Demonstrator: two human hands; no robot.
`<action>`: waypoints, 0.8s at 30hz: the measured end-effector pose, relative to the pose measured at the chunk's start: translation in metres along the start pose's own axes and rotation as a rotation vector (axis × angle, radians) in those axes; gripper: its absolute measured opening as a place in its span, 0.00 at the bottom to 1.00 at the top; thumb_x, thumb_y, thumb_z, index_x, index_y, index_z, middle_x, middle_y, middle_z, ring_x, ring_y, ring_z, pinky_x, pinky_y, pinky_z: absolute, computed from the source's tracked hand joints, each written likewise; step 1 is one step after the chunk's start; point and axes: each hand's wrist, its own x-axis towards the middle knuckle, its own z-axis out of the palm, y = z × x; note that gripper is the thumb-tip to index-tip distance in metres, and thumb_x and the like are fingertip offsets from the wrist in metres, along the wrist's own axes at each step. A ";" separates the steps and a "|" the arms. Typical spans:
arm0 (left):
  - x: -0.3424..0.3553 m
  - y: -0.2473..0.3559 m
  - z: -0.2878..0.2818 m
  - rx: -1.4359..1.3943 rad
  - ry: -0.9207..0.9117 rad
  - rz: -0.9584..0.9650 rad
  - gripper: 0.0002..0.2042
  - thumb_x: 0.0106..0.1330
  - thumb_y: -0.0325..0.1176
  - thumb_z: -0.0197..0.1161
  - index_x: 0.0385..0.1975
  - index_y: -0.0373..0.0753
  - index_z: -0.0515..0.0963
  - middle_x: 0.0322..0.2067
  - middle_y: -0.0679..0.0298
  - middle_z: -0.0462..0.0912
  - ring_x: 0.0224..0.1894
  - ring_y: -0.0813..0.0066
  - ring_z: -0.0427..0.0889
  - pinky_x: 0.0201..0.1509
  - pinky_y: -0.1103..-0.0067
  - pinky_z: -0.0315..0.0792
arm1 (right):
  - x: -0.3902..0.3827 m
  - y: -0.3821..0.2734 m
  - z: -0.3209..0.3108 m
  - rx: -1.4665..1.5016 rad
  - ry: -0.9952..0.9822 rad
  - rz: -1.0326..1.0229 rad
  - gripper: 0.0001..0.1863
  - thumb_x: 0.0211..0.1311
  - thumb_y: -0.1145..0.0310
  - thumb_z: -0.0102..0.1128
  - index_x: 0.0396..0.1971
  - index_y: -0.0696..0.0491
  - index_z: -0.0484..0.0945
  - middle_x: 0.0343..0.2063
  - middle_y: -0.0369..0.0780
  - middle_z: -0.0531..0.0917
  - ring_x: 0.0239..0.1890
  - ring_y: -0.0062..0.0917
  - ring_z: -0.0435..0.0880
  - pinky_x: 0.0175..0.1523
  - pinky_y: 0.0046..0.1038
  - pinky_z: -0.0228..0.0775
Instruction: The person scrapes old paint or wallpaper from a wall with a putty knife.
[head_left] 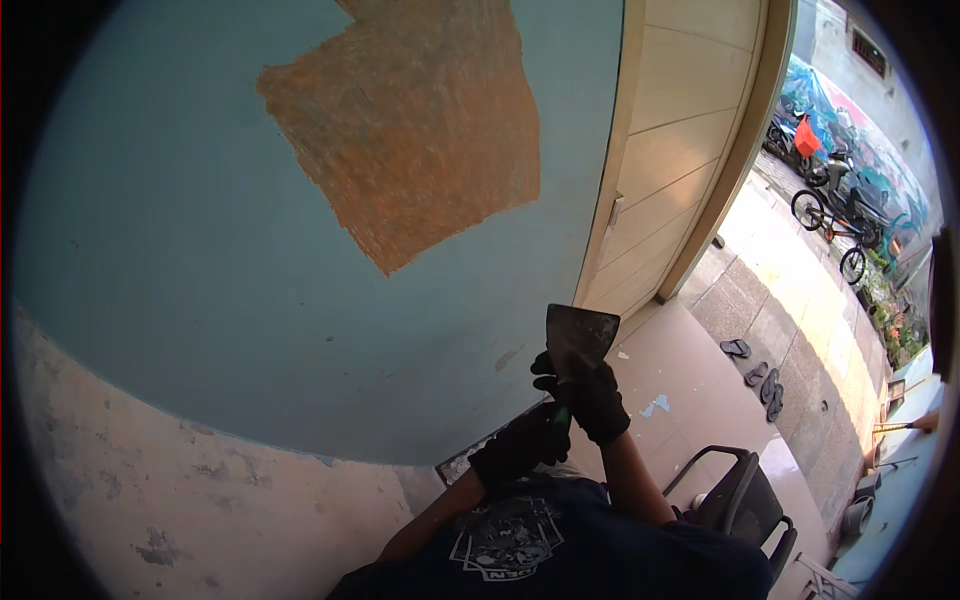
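Observation:
A wide, dark scraper [582, 328] with a green handle is held upright in front of the blue wall. My left hand [520, 443], in a black glove, closes round the lower part of the handle. My right hand [595, 400], also gloved in black, grips it higher up, at the base of the blade, with some fingers behind the blade. The wall [200, 200] bears a large, rough orange-brown patch [420, 140] above the scraper.
A pale door [680, 140] adjoins the wall. Paint flakes [655, 405] lie on the tiles, near a black chair [750, 500]. Outside are sandals [770, 395], a bicycle [830, 230], motorbikes [850, 190] and a painted wall. A stained pale surface [150, 470] spans the lower left.

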 end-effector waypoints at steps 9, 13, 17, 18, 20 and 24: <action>-0.032 0.088 0.012 0.569 0.227 0.345 0.12 0.68 0.32 0.58 0.47 0.35 0.76 0.30 0.68 0.78 0.29 0.82 0.76 0.35 0.82 0.72 | 0.061 -0.085 0.054 0.298 -0.091 -0.759 0.23 0.73 0.59 0.41 0.59 0.57 0.68 0.58 0.49 0.75 0.64 0.43 0.70 0.69 0.47 0.60; -0.031 0.090 0.003 0.374 0.227 0.322 0.15 0.64 0.35 0.64 0.46 0.34 0.76 0.40 0.64 0.79 0.33 0.80 0.79 0.38 0.82 0.74 | 0.099 -0.093 0.060 0.595 -0.288 -0.827 0.20 0.75 0.60 0.34 0.21 0.49 0.67 0.21 0.38 0.71 0.32 0.31 0.71 0.51 0.39 0.62; -0.027 0.109 0.002 0.222 0.241 0.227 0.19 0.62 0.40 0.66 0.48 0.36 0.75 0.39 0.63 0.80 0.33 0.79 0.79 0.38 0.82 0.75 | 0.126 -0.093 0.072 0.503 -0.156 -0.802 0.21 0.74 0.61 0.33 0.16 0.46 0.56 0.15 0.33 0.56 0.23 0.25 0.57 0.40 0.34 0.57; -0.045 0.101 0.002 0.231 0.253 0.223 0.19 0.62 0.40 0.66 0.48 0.36 0.75 0.39 0.63 0.80 0.33 0.79 0.79 0.38 0.82 0.75 | 0.132 -0.092 0.073 0.530 -0.195 -0.771 0.21 0.74 0.61 0.32 0.17 0.46 0.57 0.14 0.33 0.57 0.22 0.24 0.57 0.38 0.33 0.57; -0.036 0.100 0.000 0.248 0.275 0.212 0.19 0.63 0.40 0.66 0.49 0.36 0.74 0.39 0.63 0.80 0.33 0.79 0.79 0.38 0.82 0.75 | 0.140 -0.090 0.074 0.566 -0.232 -0.735 0.21 0.74 0.61 0.32 0.17 0.47 0.58 0.14 0.33 0.58 0.21 0.24 0.58 0.37 0.32 0.56; -0.036 0.096 -0.006 0.284 0.307 0.182 0.19 0.63 0.40 0.66 0.49 0.36 0.74 0.39 0.62 0.80 0.34 0.78 0.79 0.38 0.81 0.75 | 0.145 -0.089 0.081 0.541 -0.271 -0.677 0.20 0.72 0.65 0.35 0.16 0.48 0.59 0.13 0.34 0.59 0.21 0.25 0.60 0.36 0.32 0.60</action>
